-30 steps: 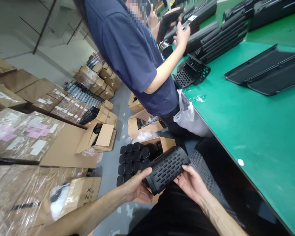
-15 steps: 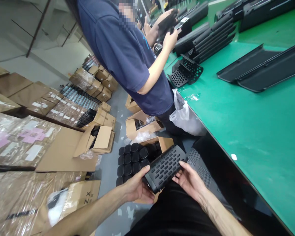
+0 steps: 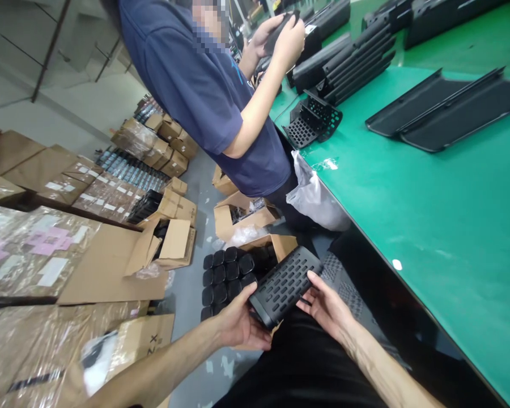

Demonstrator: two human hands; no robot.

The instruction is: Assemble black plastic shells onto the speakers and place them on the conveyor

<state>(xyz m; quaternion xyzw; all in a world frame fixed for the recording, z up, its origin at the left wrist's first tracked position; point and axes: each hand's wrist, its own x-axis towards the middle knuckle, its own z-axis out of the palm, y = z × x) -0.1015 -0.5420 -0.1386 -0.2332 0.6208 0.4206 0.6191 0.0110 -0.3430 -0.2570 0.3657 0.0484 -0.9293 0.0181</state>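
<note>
A black slotted housing [image 3: 287,282], roughly box-shaped with rows of oval holes, is held over my lap. My left hand [image 3: 243,324] grips its near left end, thumb on the top edge and fingers below. At the right side, my right hand [image 3: 325,303] holds it with the thumb on the slotted face and the fingers underneath. Just behind and left of the housing, several rounded black parts [image 3: 226,275] stand in rows beside an open carton [image 3: 287,243].
A green table [image 3: 459,215] on the right bears black panels [image 3: 450,113], a perforated bracket [image 3: 310,122] and long black housings. A person in a blue shirt [image 3: 191,85] stands ahead, handling a dark part. Wrapped cartons [image 3: 38,249] are stacked left. A plastic bag [image 3: 317,198] hangs at the table edge.
The housing has turned slightly in my hands, its slotted face tilted more upward. The person ahead has raised their hands and the dark part. The view has shifted slightly.
</note>
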